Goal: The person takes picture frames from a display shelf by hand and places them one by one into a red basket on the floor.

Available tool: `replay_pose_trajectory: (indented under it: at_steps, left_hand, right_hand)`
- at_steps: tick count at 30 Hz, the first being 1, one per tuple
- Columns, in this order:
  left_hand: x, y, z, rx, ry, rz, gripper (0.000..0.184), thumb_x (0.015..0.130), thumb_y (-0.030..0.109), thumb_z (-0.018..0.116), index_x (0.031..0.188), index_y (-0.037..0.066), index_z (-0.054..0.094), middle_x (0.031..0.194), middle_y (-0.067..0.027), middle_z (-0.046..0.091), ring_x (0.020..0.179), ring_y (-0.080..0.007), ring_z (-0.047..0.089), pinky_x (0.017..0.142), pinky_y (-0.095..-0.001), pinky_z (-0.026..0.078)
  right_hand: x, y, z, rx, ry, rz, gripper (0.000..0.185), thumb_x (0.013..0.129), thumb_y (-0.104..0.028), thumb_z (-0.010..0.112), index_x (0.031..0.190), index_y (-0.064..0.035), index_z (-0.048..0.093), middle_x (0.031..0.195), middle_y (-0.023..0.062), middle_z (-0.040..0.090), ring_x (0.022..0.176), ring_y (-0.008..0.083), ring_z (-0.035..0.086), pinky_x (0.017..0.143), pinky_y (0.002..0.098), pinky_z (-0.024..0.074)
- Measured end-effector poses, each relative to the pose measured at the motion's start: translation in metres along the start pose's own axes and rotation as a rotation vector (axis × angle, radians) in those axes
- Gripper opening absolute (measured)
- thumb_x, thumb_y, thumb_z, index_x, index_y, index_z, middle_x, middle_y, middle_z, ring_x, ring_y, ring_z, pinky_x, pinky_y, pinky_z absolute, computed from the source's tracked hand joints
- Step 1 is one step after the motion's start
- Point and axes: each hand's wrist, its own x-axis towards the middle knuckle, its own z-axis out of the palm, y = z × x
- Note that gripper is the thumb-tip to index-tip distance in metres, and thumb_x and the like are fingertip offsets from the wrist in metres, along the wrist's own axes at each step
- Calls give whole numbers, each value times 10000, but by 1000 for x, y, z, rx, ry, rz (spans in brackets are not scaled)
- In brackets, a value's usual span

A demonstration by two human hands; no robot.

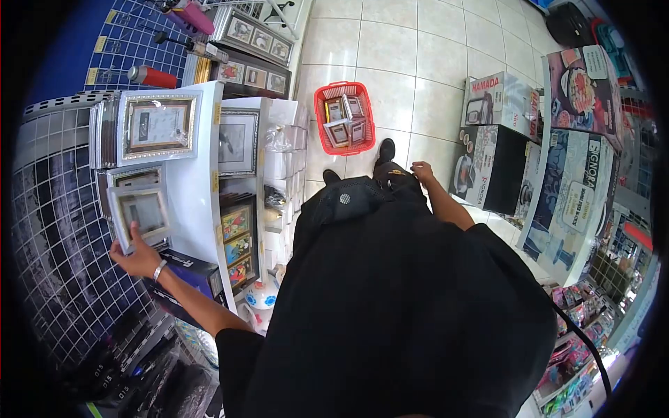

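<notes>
And here's the left hand (141, 258), gripping a pale-edged picture frame (141, 214) by its lower part, thumb up across the front, fingers around at the side and bottom edge! A silvery bracelet (159, 270) circles the wrist. The held frame tilts a little, right in front of another frame (138, 176) on the white shelf (182, 187).

Just above in the view, an ornate silver-bordered frame (159, 128) leans at the front of a stack; on the near side of the hand, a dark box (202, 280) sits beside the forearm. Beyond the shelf's side panel (208, 143) come more frames: a silver one around a grey picture (237, 142) and a dark one with three colourful pictures (238, 240). Wire grid (43, 244) runs along the outer side.

Over to the right hand (421, 170), low beside the leg and well apart from the shelf; it's small in the view, and how far its fingers are curled I cannot tell.

Down on the tiled floor (390, 63), ahead of the shoes (387, 149), stands a red basket (321, 124) with several framed pieces (337, 134) inside. Across the aisle, stacked boxes: HAMADA (486, 106) on one, SIGNORA (575, 202) on another!
</notes>
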Motion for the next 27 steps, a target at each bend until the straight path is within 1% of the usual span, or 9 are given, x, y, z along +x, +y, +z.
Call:
replay_pose_trajectory:
  at_steps: [4,8,11,14,17,20,24,26,27]
  left_hand:
    - [3,63,-61,-150,45,-51,404,676,224,802,902,-12,563,844,-108,611,744,-179,586,662,-299,526]
    - [-5,133,-98,-590,-14,-157,316,740,128,743,945,-27,560,895,-129,621,756,-161,604,659,-278,540]
    - [-30,171,-82,-668,-312,-211,292,807,100,665,1032,-39,540,992,-131,617,862,-162,590,788,-300,474]
    - [-84,212,-11,-676,-726,-269,398,765,171,719,1080,-1,546,959,-68,602,829,-129,545,737,-255,439]
    - [-163,235,92,-714,-1082,-353,331,745,149,731,1003,8,579,864,-23,594,759,-99,533,689,-247,434]
    - [-269,247,216,-1174,-1331,-593,282,756,107,718,978,4,578,889,-44,623,801,-102,577,717,-235,460]
    - [-385,227,349,-1159,-1540,-794,428,790,118,690,1147,-5,490,1025,-106,612,927,-144,589,809,-259,465]
    - [-463,195,382,-1090,-1301,-856,433,803,127,675,1167,-15,490,1079,-121,601,963,-150,581,836,-256,455]
    - [-483,180,373,-954,-1362,-893,424,825,148,650,1183,-13,489,1103,-119,597,1009,-154,567,861,-260,444]
  right_hand:
    - [-18,-54,-18,-11,-34,81,282,771,-98,616,1048,-73,571,857,72,616,710,146,552,559,283,444]
    - [-13,-111,-14,-20,-144,-178,302,791,-133,595,1084,-70,557,855,65,616,745,126,561,581,261,449]
    - [-67,-213,-1,-34,-482,-269,384,823,-183,589,1187,-86,511,1086,69,570,992,152,525,819,314,441]
    - [-106,-279,21,127,-983,-478,469,828,-236,608,1249,-94,460,1086,47,568,1040,148,512,871,315,421]
    - [-135,-322,39,186,-1230,-389,592,836,-335,620,1311,-67,390,1257,72,484,1170,169,433,982,321,342]
    - [-84,-298,68,199,-1097,-332,637,869,-339,585,1347,-23,306,1306,89,427,1207,172,386,1011,342,315]
    - [53,-222,114,243,-859,-232,439,888,-234,575,1245,-19,437,1167,58,540,1100,143,477,962,311,367]
    - [133,-183,138,8,-700,-262,391,900,-246,558,1205,-17,472,1083,56,571,1020,131,508,926,297,391]
    - [156,-178,153,85,-628,-219,374,902,-243,555,1190,-15,486,1057,58,572,982,131,515,899,298,406]
